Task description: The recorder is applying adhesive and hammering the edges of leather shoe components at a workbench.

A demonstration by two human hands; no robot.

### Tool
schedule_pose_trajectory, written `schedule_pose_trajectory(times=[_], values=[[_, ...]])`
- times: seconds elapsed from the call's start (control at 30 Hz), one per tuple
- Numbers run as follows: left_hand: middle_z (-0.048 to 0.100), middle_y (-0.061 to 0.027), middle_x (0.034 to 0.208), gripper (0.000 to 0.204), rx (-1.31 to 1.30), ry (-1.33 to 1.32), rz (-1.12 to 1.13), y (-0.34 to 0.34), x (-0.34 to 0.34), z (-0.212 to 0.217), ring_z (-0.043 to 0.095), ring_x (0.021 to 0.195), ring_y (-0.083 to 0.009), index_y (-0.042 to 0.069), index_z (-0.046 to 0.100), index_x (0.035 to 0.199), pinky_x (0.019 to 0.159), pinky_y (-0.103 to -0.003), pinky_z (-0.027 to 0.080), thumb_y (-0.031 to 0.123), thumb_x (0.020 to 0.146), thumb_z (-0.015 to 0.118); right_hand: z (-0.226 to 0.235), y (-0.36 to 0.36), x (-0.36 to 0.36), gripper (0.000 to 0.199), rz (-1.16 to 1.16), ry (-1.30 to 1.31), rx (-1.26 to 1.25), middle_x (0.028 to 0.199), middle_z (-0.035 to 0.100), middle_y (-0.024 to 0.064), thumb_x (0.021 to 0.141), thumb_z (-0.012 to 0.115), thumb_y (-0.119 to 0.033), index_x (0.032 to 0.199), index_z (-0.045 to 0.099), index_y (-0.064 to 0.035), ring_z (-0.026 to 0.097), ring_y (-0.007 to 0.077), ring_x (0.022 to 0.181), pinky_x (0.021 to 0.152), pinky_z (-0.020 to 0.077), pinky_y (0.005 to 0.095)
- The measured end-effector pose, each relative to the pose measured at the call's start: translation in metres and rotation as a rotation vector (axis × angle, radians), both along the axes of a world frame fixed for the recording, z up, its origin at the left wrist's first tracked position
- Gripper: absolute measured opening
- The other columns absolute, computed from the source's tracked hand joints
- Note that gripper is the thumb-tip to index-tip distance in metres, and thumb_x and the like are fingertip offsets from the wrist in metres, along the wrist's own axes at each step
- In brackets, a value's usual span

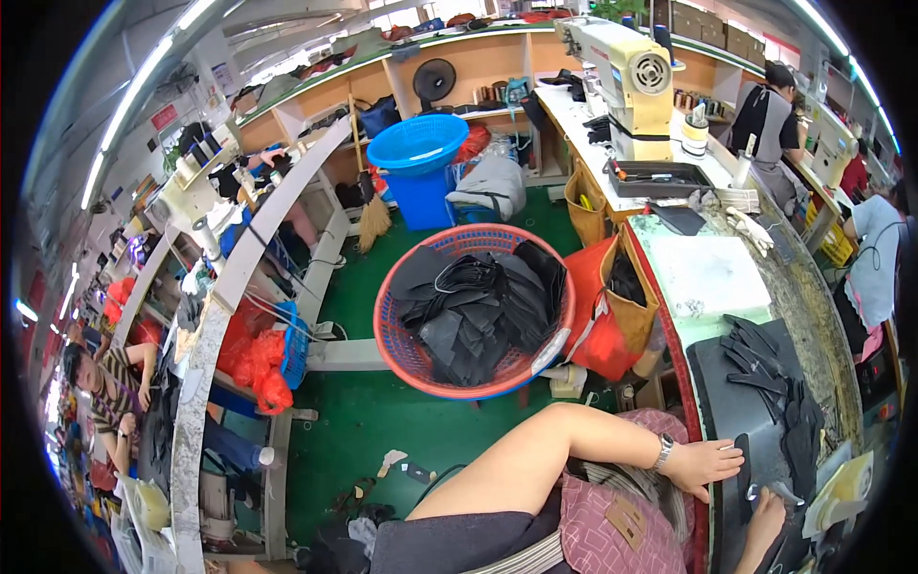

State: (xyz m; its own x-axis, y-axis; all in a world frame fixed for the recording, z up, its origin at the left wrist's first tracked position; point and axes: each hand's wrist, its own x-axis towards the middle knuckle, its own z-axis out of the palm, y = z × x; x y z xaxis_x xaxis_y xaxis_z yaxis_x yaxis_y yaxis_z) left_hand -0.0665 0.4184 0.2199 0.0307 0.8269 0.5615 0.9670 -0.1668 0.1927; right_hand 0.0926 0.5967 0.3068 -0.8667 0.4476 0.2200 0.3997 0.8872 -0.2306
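Both hands are at the near right corner of the bench. Left hand (710,463) lies flat, fingers spread, pressing on a narrow black strip of cut material (743,478) that sits on the dark work mat (736,402). Right hand (765,512) is just beside it, nearer me, touching the same strip; I cannot tell whether its fingers are closed on the small metal tool (779,490) that shows there.

I judge the step in hand to be steadying and positioning one strip for working. The next move calls for a firm hold-down with the left and a fine grip with the right.

Farther along the mat, a fanned row of black cut pieces (775,383) lies stacked. Beyond it sit a pale slab (703,273) and a cream sewing machine (626,72). To the left, on the green floor (373,411), stands a red round basket (402,349) of black offcuts, with a blue tub (418,143) farther off.
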Motion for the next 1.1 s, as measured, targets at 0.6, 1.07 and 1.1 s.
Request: schedule_pose_trajectory(times=[0.6,1.07,1.1], values=[[0.058,-0.0098,0.068,0.032,-0.019,-0.162,0.054,0.004,-0.002,0.032,0.057,0.07,-0.0283,0.006,0.062,0.065,0.061,-0.039,0.045,0.036,0.073,0.064,-0.013,0.021,0.002,0.03,0.01,0.041,0.088,0.081,0.055,0.0251,0.092,0.049,-0.024,0.081,0.056,0.0035,0.054,0.0436,0.077,0.063,0.0397,0.0488],[0.06,-0.0077,0.088,0.017,-0.196,-0.126,0.01,0.09,-0.032,0.026,0.053,0.093,-0.0271,0.014,0.07,0.076,0.076,-0.04,0.042,0.024,0.062,0.071,-0.024,-0.002,0.015,0.022,0.014,0.213,0.174,0.077,0.06,0.0167,0.087,0.056,-0.023,0.082,0.061,-0.0017,0.058,0.0362,0.076,0.066,0.0441,0.0433],[0.061,-0.0079,0.087,0.017,-0.182,-0.131,-0.012,0.093,-0.034,0.024,0.053,0.093,-0.0275,0.014,0.07,0.076,0.076,-0.04,0.042,0.024,0.062,0.071,-0.016,-0.008,0.015,0.028,0.005,0.125,0.241,0.073,0.061,0.0182,0.088,0.055,-0.027,0.077,0.064,-0.0022,0.059,0.0357,0.069,0.06,0.0459,0.0427]])
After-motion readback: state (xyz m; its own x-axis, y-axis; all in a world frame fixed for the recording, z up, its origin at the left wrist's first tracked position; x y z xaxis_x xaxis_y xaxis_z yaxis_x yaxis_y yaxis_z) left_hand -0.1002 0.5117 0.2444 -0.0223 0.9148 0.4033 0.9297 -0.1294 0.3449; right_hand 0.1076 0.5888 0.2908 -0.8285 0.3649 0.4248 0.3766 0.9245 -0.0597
